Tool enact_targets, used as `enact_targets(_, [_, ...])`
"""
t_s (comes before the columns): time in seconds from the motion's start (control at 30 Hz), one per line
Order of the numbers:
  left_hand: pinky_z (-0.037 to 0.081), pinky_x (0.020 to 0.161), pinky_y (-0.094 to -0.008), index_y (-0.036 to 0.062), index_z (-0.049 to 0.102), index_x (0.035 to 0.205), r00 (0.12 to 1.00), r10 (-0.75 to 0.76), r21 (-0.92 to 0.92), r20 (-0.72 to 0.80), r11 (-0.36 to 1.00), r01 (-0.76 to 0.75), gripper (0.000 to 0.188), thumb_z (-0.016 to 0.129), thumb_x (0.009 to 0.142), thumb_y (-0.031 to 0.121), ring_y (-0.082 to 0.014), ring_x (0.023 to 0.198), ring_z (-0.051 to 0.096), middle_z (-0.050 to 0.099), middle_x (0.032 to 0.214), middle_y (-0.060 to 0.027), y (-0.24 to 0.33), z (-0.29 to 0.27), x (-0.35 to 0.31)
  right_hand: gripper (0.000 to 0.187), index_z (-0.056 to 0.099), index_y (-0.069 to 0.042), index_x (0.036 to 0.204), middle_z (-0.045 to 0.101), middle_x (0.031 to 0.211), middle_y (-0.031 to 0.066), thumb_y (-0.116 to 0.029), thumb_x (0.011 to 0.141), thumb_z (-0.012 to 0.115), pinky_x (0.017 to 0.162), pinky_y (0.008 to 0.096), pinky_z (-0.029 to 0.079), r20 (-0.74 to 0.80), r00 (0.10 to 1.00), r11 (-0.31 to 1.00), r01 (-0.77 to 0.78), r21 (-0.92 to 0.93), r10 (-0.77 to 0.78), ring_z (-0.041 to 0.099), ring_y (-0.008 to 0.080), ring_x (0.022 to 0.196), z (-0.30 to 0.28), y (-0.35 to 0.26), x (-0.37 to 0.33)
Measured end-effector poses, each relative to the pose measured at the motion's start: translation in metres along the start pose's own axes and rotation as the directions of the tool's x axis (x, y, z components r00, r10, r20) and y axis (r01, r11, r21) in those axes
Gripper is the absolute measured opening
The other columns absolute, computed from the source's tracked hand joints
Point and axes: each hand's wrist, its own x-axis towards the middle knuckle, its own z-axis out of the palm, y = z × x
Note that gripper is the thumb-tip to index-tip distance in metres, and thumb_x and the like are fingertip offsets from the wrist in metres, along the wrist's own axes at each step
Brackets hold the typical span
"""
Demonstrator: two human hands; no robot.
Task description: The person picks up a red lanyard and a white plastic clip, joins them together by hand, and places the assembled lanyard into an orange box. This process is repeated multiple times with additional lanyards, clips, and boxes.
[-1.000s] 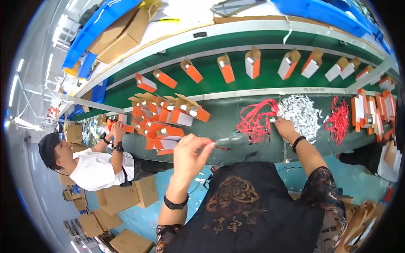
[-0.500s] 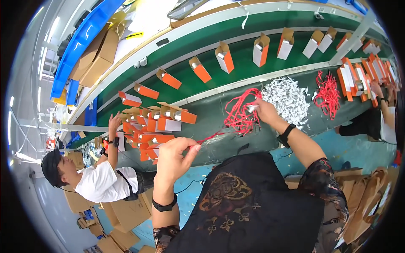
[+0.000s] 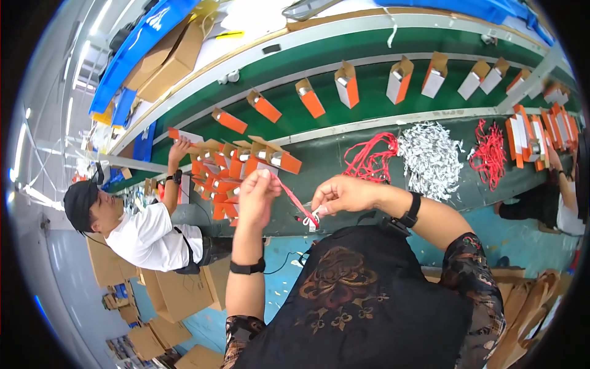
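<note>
Between my hands a red cord [image 3: 290, 194] is stretched at a slant. My left hand [image 3: 257, 192] pinches its upper end, in front of the cluster of orange and white boxes [image 3: 286, 161]. My right hand [image 3: 347, 195] is closed, with thumb and forefinger at the lower end of the cord, where a small white looped piece [image 3: 311, 219] hangs. Beyond my right hand lie a tangle of red cords [image 3: 372, 158] and a heap of small white pieces [image 3: 430, 158]. Farther right is a second bundle of red cords [image 3: 488, 155].
Open boxes [image 3: 347, 89] with silvery contents stand spaced along the green conveyor belt [image 3: 362, 58]. A co-worker in a white shirt [image 3: 150, 237] at the left reaches to a box. Another person's hand [image 3: 555, 161] is beside more boxes at the right. Cardboard cartons [image 3: 178, 295] stand on the floor.
My right hand has come left and nearer from the red tangle, bringing it to the cord's white-pieced end. My left hand has risen slightly. The co-worker's hand now touches a box.
</note>
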Motion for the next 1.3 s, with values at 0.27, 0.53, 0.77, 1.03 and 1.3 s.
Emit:
enact_targets(0.27, [0.044, 0.1, -0.0429, 0.0066, 0.051, 0.132, 0.827, -0.298, -0.514, 0.477, 0.668, 0.538, 0.047, 0.048, 0.099, 0.041, -0.0237, 0.112, 0.058, 0.06, 0.121, -0.007, -0.1, 0.056, -0.036, 0.009, 0.062, -0.001, 0.096, 0.068, 0.087, 0.0036, -0.008, 0.092, 0.067, 0.065, 0.0209, 0.052, -0.342, 0.932, 0.943, 0.217, 0.251, -0.124, 0.062, 0.0061, 0.074, 0.029, -0.02, 0.004])
enact_targets(0.53, [0.038, 0.106, -0.0542, 0.0106, 0.05, 0.131, 0.823, -0.234, -0.56, 0.517, 0.635, 0.532, 0.043, 0.043, 0.1, 0.04, -0.026, 0.126, 0.052, 0.054, 0.135, -0.0066, -0.088, 0.082, -0.037, 0.009, 0.06, 0.002, 0.092, 0.065, 0.091, 0.0073, 0.001, 0.087, 0.068, 0.068, 0.0221, 0.052, -0.611, 0.63, 0.83, 0.552, -0.081, -0.479, 0.063, 0.0066, 0.079, 0.044, -0.024, 0.013])
enact_targets(0.77, [0.048, 0.071, -0.0344, 0.0109, 0.055, 0.105, 0.936, -0.215, -0.61, 0.28, 0.713, 0.346, 0.019, 0.045, 0.101, 0.026, -0.0181, 0.083, 0.059, 0.062, 0.094, -0.0042, -0.104, 0.081, -0.054, 0.016, 0.067, -0.005, 0.087, 0.065, 0.086, 0.0071, 0.001, 0.073, 0.072, 0.064, 0.0339, 0.049, -0.199, 0.364, 0.307, 0.268, -0.913, -0.91, 0.063, 0.0255, 0.076, 0.009, -0.044, 0.003])
enact_targets(1.03, [0.041, 0.054, -0.0254, 0.0015, 0.059, 0.081, 0.893, 0.447, 0.561, -0.054, 0.753, -0.344, 0.016, 0.068, 0.09, 0.012, -0.0081, 0.06, 0.052, 0.057, 0.069, -0.0018, -0.042, 0.031, -0.051, 0.016, 0.069, -0.004, 0.097, 0.064, 0.083, 0.0059, -0.003, 0.082, 0.064, 0.073, 0.0339, 0.05, 0.142, 0.966, 0.244, 0.195, -0.95, -0.217, 0.061, 0.0223, 0.081, -0.017, -0.042, 0.01])
enact_targets(1.3, [0.046, 0.063, -0.0205, 0.0009, 0.057, 0.095, 0.979, 0.136, 0.285, 0.151, 0.943, -0.175, 0.006, 0.061, 0.094, 0.005, -0.004, 0.075, 0.057, 0.062, 0.083, -0.0005, -0.029, 0.028, -0.034, 0.008, 0.068, -0.002, 0.094, 0.064, 0.09, 0.0024, 0.0, 0.088, 0.065, 0.068, 0.0263, 0.048, -0.597, 0.615, 0.851, 0.446, -0.276, -0.516, 0.06, 0.0124, 0.078, 0.038, -0.039, 0.04])
